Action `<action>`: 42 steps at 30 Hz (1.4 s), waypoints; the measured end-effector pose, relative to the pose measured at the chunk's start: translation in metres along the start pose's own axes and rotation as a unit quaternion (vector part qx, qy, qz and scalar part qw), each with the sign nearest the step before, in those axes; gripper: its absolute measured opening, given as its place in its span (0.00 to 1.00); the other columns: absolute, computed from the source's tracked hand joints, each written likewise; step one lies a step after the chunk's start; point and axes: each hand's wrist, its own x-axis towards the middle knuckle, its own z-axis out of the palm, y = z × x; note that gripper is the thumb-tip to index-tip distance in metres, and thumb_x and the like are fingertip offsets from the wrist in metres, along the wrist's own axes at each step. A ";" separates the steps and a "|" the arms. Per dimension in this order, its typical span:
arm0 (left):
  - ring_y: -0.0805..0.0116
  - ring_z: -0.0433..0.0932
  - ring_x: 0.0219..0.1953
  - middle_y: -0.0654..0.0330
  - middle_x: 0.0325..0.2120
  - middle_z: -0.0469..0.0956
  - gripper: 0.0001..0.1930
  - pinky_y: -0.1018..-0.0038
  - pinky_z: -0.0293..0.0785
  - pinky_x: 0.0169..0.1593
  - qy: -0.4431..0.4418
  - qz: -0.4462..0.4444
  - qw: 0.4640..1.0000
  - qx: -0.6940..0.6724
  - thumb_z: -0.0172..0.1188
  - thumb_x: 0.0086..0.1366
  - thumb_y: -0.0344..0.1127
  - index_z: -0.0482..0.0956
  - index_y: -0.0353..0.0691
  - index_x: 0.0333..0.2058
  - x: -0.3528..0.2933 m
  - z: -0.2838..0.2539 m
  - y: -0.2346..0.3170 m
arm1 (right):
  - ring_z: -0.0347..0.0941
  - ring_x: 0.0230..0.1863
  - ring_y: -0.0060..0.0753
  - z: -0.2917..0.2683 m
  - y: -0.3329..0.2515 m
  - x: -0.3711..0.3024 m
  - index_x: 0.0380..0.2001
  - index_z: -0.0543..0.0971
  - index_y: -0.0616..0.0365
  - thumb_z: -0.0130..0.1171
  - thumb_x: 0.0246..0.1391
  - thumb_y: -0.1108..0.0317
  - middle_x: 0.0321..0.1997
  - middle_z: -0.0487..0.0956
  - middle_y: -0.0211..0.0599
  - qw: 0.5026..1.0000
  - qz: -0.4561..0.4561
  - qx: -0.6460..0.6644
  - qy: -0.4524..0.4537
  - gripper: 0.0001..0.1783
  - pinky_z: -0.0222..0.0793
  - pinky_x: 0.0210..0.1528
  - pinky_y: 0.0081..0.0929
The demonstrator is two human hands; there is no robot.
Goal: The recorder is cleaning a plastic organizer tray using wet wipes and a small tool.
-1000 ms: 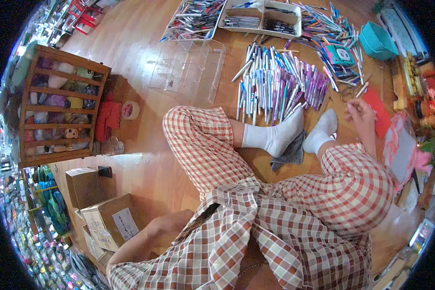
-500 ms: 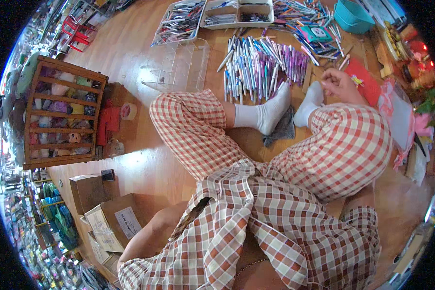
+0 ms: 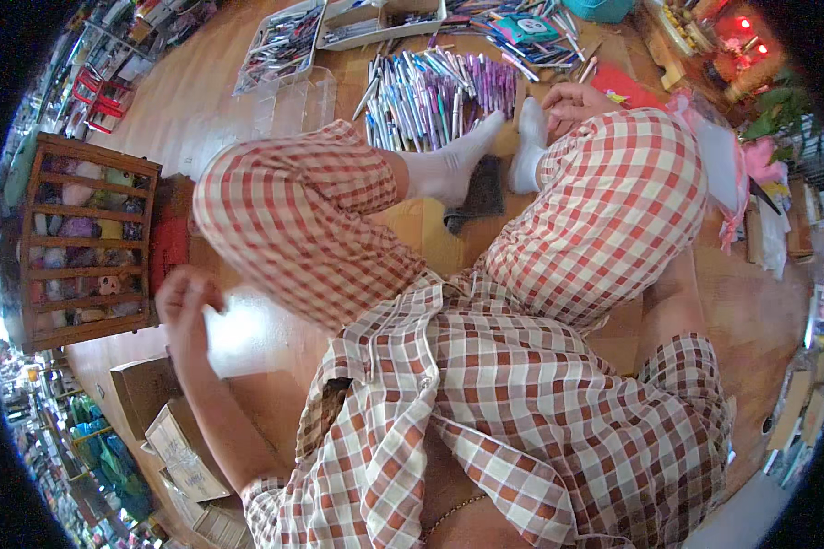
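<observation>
White, blue and purple slim pens [image 3: 435, 96] lie on the wooden floor [image 3: 192, 87]. The blurred left hand [image 3: 189, 297], half open, apparently empty, hangs near a slatted wooden crate [image 3: 90, 242]; the loosely curled right hand [image 3: 575, 102], contents unclear, is beside a white sock [image 3: 527, 151].

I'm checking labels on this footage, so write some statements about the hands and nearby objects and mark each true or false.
1. The right hand is near the right foot. True.
2. The left hand is down among the pens. False: the left hand is far to the left, near the slatted wooden crate.
3. The white divided tray lies beyond the pen spread. True.
4. Both feet wear black socks. False: both socks are white.
5. The dark grey cloth lies between the feet. True.
</observation>
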 end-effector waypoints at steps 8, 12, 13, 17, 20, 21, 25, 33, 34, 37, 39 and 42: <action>0.68 0.65 0.47 0.55 0.44 0.68 0.28 0.70 0.59 0.50 0.043 -0.300 0.949 -0.082 0.52 0.54 0.58 0.68 0.40 0.44 0.123 0.260 -0.001 | 0.74 0.35 0.27 0.022 -0.017 0.053 0.42 0.69 0.61 0.50 0.55 0.59 0.34 0.77 0.40 0.996 0.017 -0.024 -0.080 0.18 0.69 0.38 0.22; 0.65 0.61 0.54 0.54 0.50 0.65 0.36 0.67 0.55 0.58 -0.031 -0.403 0.903 -0.146 0.52 0.51 0.63 0.66 0.40 0.51 0.119 0.213 -0.008 | 0.74 0.35 0.26 0.000 -0.042 0.026 0.42 0.69 0.61 0.50 0.55 0.60 0.33 0.77 0.40 0.997 0.006 -0.058 -0.055 0.17 0.69 0.38 0.22; 0.65 0.62 0.53 0.53 0.49 0.65 0.35 0.68 0.56 0.57 -0.046 -0.382 0.910 -0.154 0.51 0.51 0.63 0.67 0.40 0.50 0.114 0.191 -0.006 | 0.74 0.35 0.26 -0.009 -0.044 0.016 0.42 0.69 0.61 0.50 0.55 0.60 0.33 0.77 0.40 0.997 0.005 -0.063 -0.045 0.17 0.69 0.38 0.22; 0.65 0.65 0.48 0.52 0.45 0.68 0.32 0.69 0.58 0.54 -0.077 -0.302 0.932 -0.182 0.49 0.54 0.60 0.69 0.38 0.46 0.097 0.128 0.008 | 0.74 0.34 0.26 -0.032 -0.046 -0.009 0.42 0.70 0.61 0.50 0.55 0.60 0.33 0.77 0.39 0.996 -0.008 -0.081 -0.027 0.17 0.69 0.37 0.22; 0.65 0.67 0.45 0.51 0.42 0.70 0.30 0.70 0.61 0.51 -0.111 -0.252 0.941 -0.197 0.46 0.56 0.58 0.70 0.36 0.43 0.094 0.107 0.023 | 0.74 0.34 0.26 -0.045 -0.034 -0.030 0.41 0.70 0.61 0.50 0.55 0.60 0.33 0.77 0.39 0.997 -0.009 -0.082 -0.009 0.16 0.69 0.37 0.22; 0.65 0.68 0.44 0.51 0.41 0.71 0.29 0.70 0.61 0.51 -0.123 -0.239 0.942 -0.202 0.46 0.56 0.58 0.71 0.35 0.42 0.092 0.104 0.023 | 0.74 0.34 0.26 -0.044 -0.023 -0.036 0.41 0.70 0.61 0.50 0.55 0.60 0.33 0.77 0.39 0.997 -0.006 -0.080 -0.005 0.16 0.69 0.37 0.22; 0.65 0.71 0.39 0.49 0.37 0.74 0.27 0.72 0.64 0.47 -0.170 -0.203 0.939 -0.222 0.43 0.59 0.56 0.73 0.33 0.38 0.084 0.095 0.040 | 0.74 0.34 0.25 -0.036 0.012 -0.061 0.41 0.70 0.61 0.49 0.56 0.61 0.32 0.77 0.38 0.998 0.015 -0.064 0.004 0.16 0.69 0.37 0.22; 0.66 0.75 0.30 0.53 0.25 0.76 0.24 0.74 0.70 0.39 -0.137 -0.138 0.980 -0.053 0.40 0.62 0.50 0.75 0.32 0.27 0.111 0.136 0.111 | 0.74 0.33 0.25 -0.043 0.009 -0.093 0.41 0.71 0.61 0.49 0.56 0.61 0.32 0.77 0.37 0.997 0.026 -0.064 0.022 0.15 0.69 0.37 0.22; 0.67 0.74 0.31 0.54 0.25 0.76 0.24 0.74 0.69 0.39 -0.171 -0.213 0.946 -0.175 0.41 0.61 0.50 0.75 0.32 0.26 0.115 0.145 0.116 | 0.74 0.33 0.25 -0.042 0.013 -0.100 0.40 0.71 0.61 0.49 0.56 0.61 0.32 0.77 0.37 0.997 0.034 -0.061 0.028 0.15 0.69 0.37 0.22; 0.67 0.73 0.30 0.54 0.26 0.75 0.24 0.72 0.68 0.39 -0.210 -0.198 0.953 -0.089 0.42 0.60 0.49 0.75 0.31 0.28 0.122 0.151 0.141 | 0.73 0.33 0.25 -0.036 0.016 -0.113 0.40 0.71 0.61 0.49 0.56 0.61 0.31 0.77 0.37 0.998 0.044 -0.044 0.026 0.15 0.68 0.37 0.22; 0.66 0.73 0.31 0.54 0.25 0.75 0.25 0.72 0.68 0.39 -0.300 -0.164 0.936 -0.084 0.42 0.60 0.50 0.76 0.29 0.29 0.134 0.142 0.128 | 0.73 0.33 0.24 -0.021 0.027 -0.121 0.40 0.71 0.61 0.49 0.56 0.61 0.31 0.77 0.37 0.998 0.057 -0.028 0.025 0.15 0.68 0.37 0.22; 0.64 0.74 0.32 0.53 0.27 0.76 0.27 0.72 0.68 0.40 -0.429 -0.142 0.890 -0.063 0.41 0.59 0.51 0.76 0.27 0.28 0.166 0.145 0.142 | 0.73 0.33 0.24 -0.019 0.027 -0.126 0.40 0.72 0.61 0.49 0.56 0.62 0.31 0.77 0.36 0.997 0.078 -0.004 0.018 0.14 0.68 0.37 0.22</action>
